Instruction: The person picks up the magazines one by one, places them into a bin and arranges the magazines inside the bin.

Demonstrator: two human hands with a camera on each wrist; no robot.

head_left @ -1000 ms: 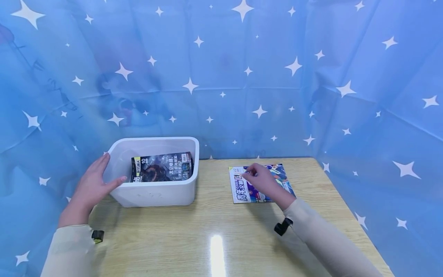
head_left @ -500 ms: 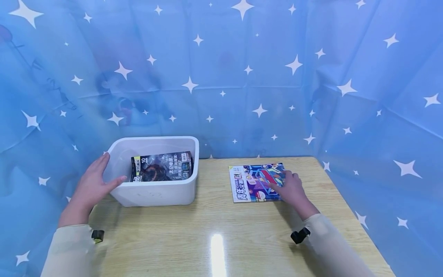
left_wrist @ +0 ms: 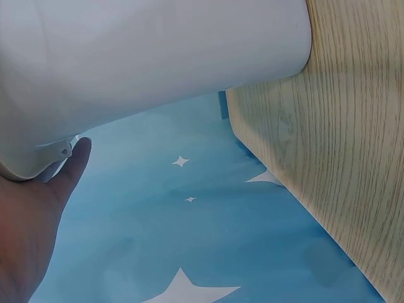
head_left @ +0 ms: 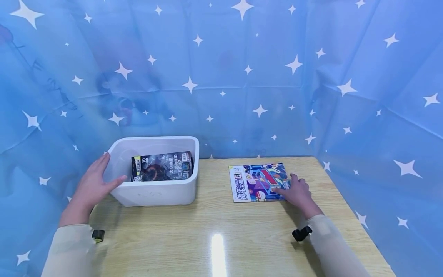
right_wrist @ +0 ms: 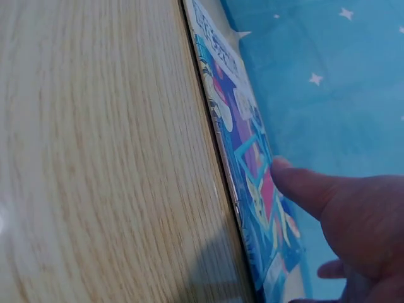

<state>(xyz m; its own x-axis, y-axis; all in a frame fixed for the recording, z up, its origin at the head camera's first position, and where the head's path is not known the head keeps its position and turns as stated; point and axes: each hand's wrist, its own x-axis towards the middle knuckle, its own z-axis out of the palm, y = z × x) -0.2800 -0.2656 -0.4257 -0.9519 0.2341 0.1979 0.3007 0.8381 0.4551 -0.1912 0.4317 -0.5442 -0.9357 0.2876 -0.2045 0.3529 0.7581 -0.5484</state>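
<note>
A white plastic bin [head_left: 155, 194] stands on the left of the table. My left hand [head_left: 90, 184] rests at its near left corner, fingers along the outer left side and thumb at the front rim. In the left wrist view a straight finger [left_wrist: 74, 165] lies against the rim. A dark magazine [head_left: 160, 168] lies inside the bin. On the right, a colourful magazine [head_left: 247, 184] lies flat. My right hand [head_left: 300, 194] is at its right edge, thumb over the cover and the other fingers just beyond the edge. How far those fingers reach under the edge cannot be seen.
The wooden table [head_left: 166, 238] has its back right corner beyond the colourful magazine. A blue curtain [head_left: 221, 65] with white stars hangs close behind and along both sides. A bright light reflection [head_left: 218, 254] shows near the front.
My right hand has moved from over the middle of the colourful magazine to its right edge, uncovering the cover. The left hand, the bin and both magazines stay where they were.
</note>
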